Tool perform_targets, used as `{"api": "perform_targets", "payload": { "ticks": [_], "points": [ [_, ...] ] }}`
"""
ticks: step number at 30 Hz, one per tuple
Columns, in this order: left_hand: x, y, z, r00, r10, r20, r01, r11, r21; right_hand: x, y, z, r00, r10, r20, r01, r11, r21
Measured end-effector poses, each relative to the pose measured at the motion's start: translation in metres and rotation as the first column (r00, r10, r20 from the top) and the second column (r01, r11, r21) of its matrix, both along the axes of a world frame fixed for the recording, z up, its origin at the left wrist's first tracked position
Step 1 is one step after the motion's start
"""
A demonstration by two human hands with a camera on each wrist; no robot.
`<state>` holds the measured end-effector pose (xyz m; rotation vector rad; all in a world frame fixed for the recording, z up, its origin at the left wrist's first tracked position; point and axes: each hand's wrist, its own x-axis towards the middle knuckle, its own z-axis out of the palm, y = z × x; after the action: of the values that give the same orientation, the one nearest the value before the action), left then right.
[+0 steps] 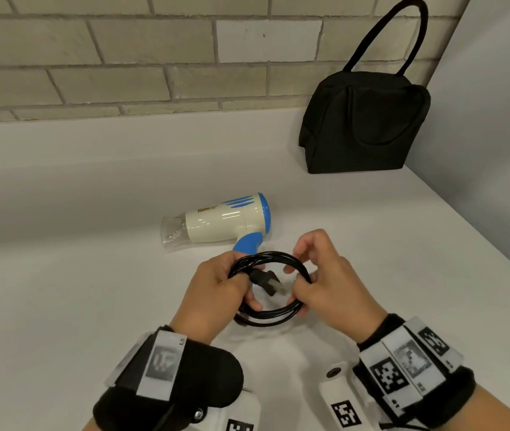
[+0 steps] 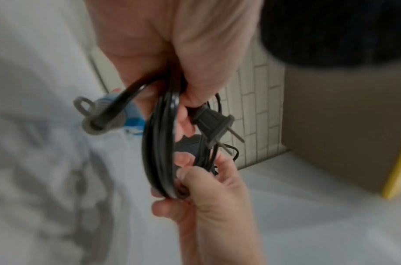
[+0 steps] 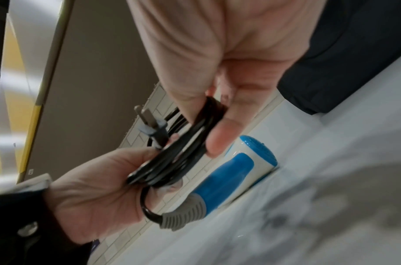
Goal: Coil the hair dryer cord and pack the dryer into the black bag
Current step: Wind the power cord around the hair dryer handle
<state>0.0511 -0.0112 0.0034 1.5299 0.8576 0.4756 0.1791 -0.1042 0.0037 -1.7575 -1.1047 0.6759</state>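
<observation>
The coiled cord (image 1: pixel 267 287) is gripped by left hand (image 1: pixel 216 290) and right hand (image 1: pixel 328 281); the dryer (image 1: pixel 225 220) lies just beyond, nearer the left.

The head view looks forward and down from above the white bench (image 1: pixel 61 290), taking in both wrists, the brick wall (image 1: pixel 92 57) and the far corner. The left wrist view sits very close under the left hand (image 2: pixel 172 44), facing along its fingers toward the wall. The right wrist view looks likewise along the right hand (image 3: pixel 229 44), tilted. All three share the coiled cord (image 1: pixel 270 312) and its plug (image 1: pixel 267 283).
</observation>
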Motion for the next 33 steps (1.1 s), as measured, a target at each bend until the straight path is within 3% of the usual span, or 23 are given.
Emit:
{"api": "perform_targets", "payload": {
  "ticks": [2, 4, 7, 9, 10, 13, 15, 18, 20, 23, 26, 30, 33],
  "points": [
    [0.001, 0.001, 0.000, 0.999, -0.032, 0.024, 0.035, 0.994, -0.106, 0.003, -0.001, 0.000, 0.996, 0.001, 0.088, -0.003, 1.000, 0.021],
    [0.002, 0.001, 0.003, 0.996, -0.058, 0.075, 0.073, 0.973, -0.218, 0.003, -0.001, 0.002, 0.944, 0.029, 0.327, -0.041, 0.999, 0.032],
    [0.004, 0.000, 0.006, 0.990, -0.074, 0.123, 0.108, 0.949, -0.295, -0.003, 0.000, 0.011, 0.747, 0.073, 0.661, -0.175, 0.980, 0.090],
    [0.006, 0.000, 0.004, 0.992, -0.068, 0.107, 0.094, 0.959, -0.266, -0.005, 0.001, 0.014, 0.606, 0.094, 0.790, -0.265, 0.960, 0.089],
    [0.007, 0.000, 0.002, 0.994, -0.064, 0.089, 0.084, 0.966, -0.245, -0.005, 0.000, 0.013, 0.580, 0.114, 0.807, -0.295, 0.953, 0.077],
    [0.007, -0.004, -0.004, 0.997, -0.078, 0.013, 0.079, 0.989, -0.124, -0.002, -0.001, 0.009, 0.640, 0.172, 0.749, -0.322, 0.945, 0.058],
    [0.007, -0.006, -0.007, 0.998, -0.060, -0.012, 0.060, 0.998, -0.034, 0.000, -0.004, 0.010, 0.737, 0.160, 0.657, -0.295, 0.951, 0.098],
    [0.007, -0.005, -0.008, 1.000, -0.001, -0.005, 0.002, 1.000, 0.011, 0.003, -0.009, 0.015, 0.937, 0.109, 0.332, -0.200, 0.946, 0.254],
    [0.008, -0.005, -0.007, 1.000, 0.009, 0.011, -0.009, 1.000, 0.021, 0.005, -0.009, 0.014, 0.991, 0.083, 0.104, -0.114, 0.932, 0.345],
    [0.010, -0.006, -0.009, 0.999, -0.039, -0.001, 0.039, 0.995, 0.087, 0.007, -0.006, 0.010, 0.995, 0.048, -0.090, -0.006, 0.908, 0.418],
    [0.012, -0.009, -0.012, 0.990, -0.124, -0.067, 0.133, 0.980, 0.151, 0.010, -0.001, 0.012, 0.999, 0.000, -0.049, 0.021, 0.898, 0.439],
    [0.013, -0.008, -0.011, 0.964, -0.215, -0.156, 0.253, 0.923, 0.289, 0.009, 0.006, 0.014, 0.996, 0.039, -0.082, -0.003, 0.914, 0.407],
    [0.011, -0.009, -0.012, 0.931, -0.278, -0.236, 0.355, 0.842, 0.406, 0.006, 0.015, 0.014, 0.966, 0.099, -0.239, -0.028, 0.958, 0.285]
  ]
}}
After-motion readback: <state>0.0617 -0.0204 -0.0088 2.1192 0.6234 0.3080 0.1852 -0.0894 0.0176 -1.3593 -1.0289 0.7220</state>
